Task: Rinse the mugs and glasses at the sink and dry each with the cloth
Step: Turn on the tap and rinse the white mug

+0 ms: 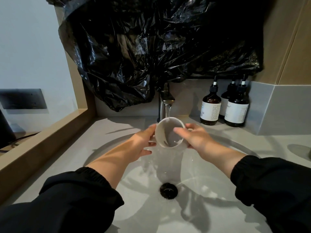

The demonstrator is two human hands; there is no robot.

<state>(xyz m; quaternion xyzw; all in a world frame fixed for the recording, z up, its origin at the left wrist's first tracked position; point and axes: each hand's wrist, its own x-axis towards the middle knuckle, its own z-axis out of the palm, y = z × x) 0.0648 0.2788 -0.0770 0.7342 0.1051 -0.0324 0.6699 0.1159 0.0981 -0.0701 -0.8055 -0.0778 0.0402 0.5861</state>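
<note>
A white mug (165,130) is held tilted toward me under the running faucet (165,98), its open mouth facing the camera. Water streams from the spout onto the mug's far rim. My left hand (143,142) grips the mug's left side, where the handle sits behind my fingers. My right hand (195,137) holds the right side, with the thumb reaching over the rim into the mug. Both hands are above the grey sink basin (210,190). No cloth or other mugs and glasses are in view.
The black drain (168,190) lies at the basin's middle. Three brown pump bottles (225,105) stand on the counter at the back right. A black plastic sheet (159,47) covers the wall above the faucet. A wooden ledge (43,142) runs along the left.
</note>
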